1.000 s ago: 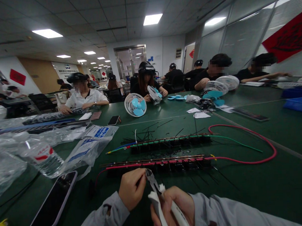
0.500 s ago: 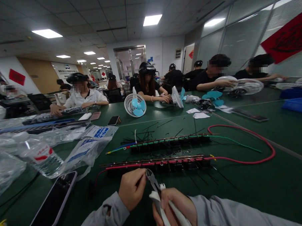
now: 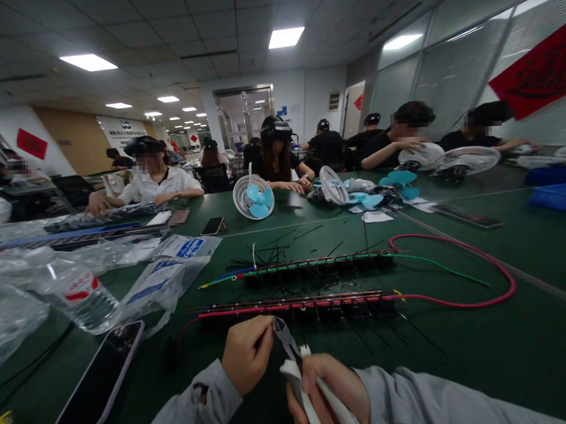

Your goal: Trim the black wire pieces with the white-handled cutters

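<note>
My right hand (image 3: 326,391) is closed around the white handles of a pair of pliers (image 3: 289,343), whose metal jaws point up and left. My left hand (image 3: 249,354) is closed, its fingertips right at the tip of the jaws; anything pinched there is too small to make out. Just beyond both hands lies a long dark strip assembly (image 3: 306,303) with a thick red cable (image 3: 446,300) along it and thin black ties sticking out. Behind it is a second such strip (image 3: 318,263) with a green wire (image 3: 447,266) and a blue wire.
Left of my hands lie a phone (image 3: 96,389), a water bottle (image 3: 83,296) and plastic bags (image 3: 168,270). Loose black ties (image 3: 307,231) are scattered behind the strips. Across the green table stand a small fan (image 3: 254,197) and fan parts (image 3: 335,186); several people sit there. Blue trays (image 3: 557,197) stand right.
My hands and the pliers hold the same position. Across the table, a person's fan guard has tilted over, its blue blades lower. On the right, a co-worker's hand and fan guards have shifted.
</note>
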### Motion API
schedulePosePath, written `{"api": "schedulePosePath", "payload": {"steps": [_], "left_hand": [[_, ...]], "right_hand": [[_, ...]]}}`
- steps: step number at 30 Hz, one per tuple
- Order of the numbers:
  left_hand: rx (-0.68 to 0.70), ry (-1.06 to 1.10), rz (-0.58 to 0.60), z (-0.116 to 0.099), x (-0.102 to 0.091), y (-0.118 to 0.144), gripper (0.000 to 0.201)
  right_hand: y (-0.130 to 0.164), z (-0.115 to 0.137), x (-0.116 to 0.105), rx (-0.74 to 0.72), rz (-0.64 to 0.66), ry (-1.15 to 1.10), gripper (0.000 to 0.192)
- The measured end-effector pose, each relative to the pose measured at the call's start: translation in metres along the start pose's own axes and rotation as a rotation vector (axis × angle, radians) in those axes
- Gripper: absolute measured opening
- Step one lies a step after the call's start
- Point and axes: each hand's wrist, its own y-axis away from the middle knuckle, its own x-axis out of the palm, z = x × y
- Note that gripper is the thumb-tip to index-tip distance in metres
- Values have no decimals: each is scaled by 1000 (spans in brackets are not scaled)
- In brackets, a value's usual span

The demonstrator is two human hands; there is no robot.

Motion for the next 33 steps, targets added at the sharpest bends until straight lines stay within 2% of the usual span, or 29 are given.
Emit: {"api": "schedulePosePath", "payload": {"steps": [6,11,15,19,26,33], "left_hand": [[7,-10,-2,1,1,0,20],[-18,0,5,0,1,0,20],[-13,3,-3,0,1,0,19],[13,-18,-35,0,1,1,19],[13,-21,-30,0,1,2,20],[10,19,7,-1,0,0,21]], "right_hand": [[-2,3,1,-5,60,-41,40],[-3,1,7,-108,-4,-25,48],[0,4,7,-9,-48,-11,54],[0,8,6,49,-27,-12,57],[-1,9,11,61,-13,-26,63],[-1,6,7,73,-2,-32,60]]}}
